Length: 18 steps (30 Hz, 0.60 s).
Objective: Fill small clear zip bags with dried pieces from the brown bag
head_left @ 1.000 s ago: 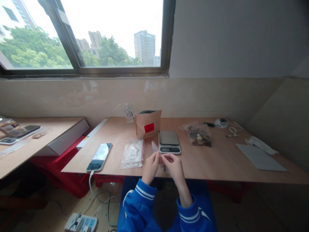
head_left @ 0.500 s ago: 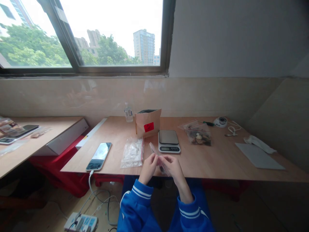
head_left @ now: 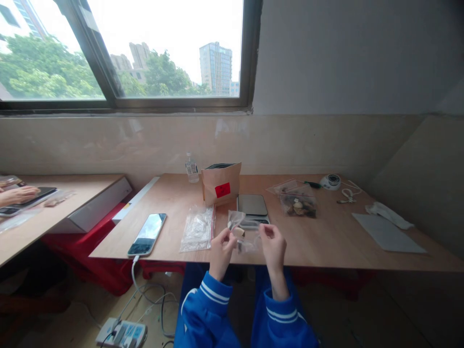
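Daylight pours in through the wide dark-framed window [head_left: 145, 53], whose sky is blown out to plain white. The light wooden table [head_left: 326, 241] is evenly and softly lit, with only faint shadows. Below its front edge the floor falls dim. Straight lines bow toward the picture's corners, and the small clear plastic bag [head_left: 242, 232] looks slightly smeared.

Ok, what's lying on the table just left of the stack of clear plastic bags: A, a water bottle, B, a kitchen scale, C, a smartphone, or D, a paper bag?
C: the smartphone lies flat left of the stack of clear plastic bags, a cable running from its near end.
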Motion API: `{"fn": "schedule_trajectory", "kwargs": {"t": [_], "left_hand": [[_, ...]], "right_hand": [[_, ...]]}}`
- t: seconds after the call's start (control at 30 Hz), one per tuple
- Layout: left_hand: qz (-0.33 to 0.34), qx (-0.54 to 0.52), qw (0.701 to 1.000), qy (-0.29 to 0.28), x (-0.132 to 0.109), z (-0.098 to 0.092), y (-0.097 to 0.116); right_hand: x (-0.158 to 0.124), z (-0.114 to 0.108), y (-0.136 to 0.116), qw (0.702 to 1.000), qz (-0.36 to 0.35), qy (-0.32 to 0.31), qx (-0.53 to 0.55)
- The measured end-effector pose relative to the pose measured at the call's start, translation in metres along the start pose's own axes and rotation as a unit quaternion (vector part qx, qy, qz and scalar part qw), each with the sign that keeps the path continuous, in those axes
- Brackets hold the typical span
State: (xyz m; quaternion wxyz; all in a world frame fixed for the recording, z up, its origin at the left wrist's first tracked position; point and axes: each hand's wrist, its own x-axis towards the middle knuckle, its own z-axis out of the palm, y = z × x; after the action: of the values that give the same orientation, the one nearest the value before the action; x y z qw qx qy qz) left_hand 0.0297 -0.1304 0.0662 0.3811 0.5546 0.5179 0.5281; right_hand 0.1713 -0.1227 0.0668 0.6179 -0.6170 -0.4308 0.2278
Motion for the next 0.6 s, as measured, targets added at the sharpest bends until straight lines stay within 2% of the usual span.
{"fn": "schedule_trajectory", "kwargs": {"t": [0.1,0.2,0.3,0.37,0.47,0.53,0.6], "left_hand": [[0.012,-0.013,1.000,0.003,0.002,-0.009,-0.001],[-0.001,-0.077,0.997,0.017,0.007,-0.009,-0.009],[-0.072,-0.193,0.978,0.039,0.013,0.000,-0.017],[-0.117,-0.283,0.952,0.004,0.019,0.007,-0.018],[-0.136,-0.374,0.916,-0.061,0.032,0.011,-0.012],[-0.129,-0.387,0.912,-0.049,0.044,0.009,-0.006],[-0.114,-0.392,0.913,-0.014,0.059,0.004,-0.005]], "right_hand": [[0.010,-0.012,-0.004,0.996,0.022,0.047,0.070],[0.010,-0.010,-0.020,0.990,0.021,0.014,0.140],[0.009,0.004,-0.037,0.979,0.030,-0.034,0.201],[0.012,0.017,-0.043,0.971,0.041,-0.064,0.228],[0.021,0.032,-0.048,0.964,0.047,-0.142,0.220],[0.026,0.036,-0.053,0.973,0.005,-0.160,0.166],[0.031,0.036,-0.063,0.983,-0.081,-0.130,0.101]]}}
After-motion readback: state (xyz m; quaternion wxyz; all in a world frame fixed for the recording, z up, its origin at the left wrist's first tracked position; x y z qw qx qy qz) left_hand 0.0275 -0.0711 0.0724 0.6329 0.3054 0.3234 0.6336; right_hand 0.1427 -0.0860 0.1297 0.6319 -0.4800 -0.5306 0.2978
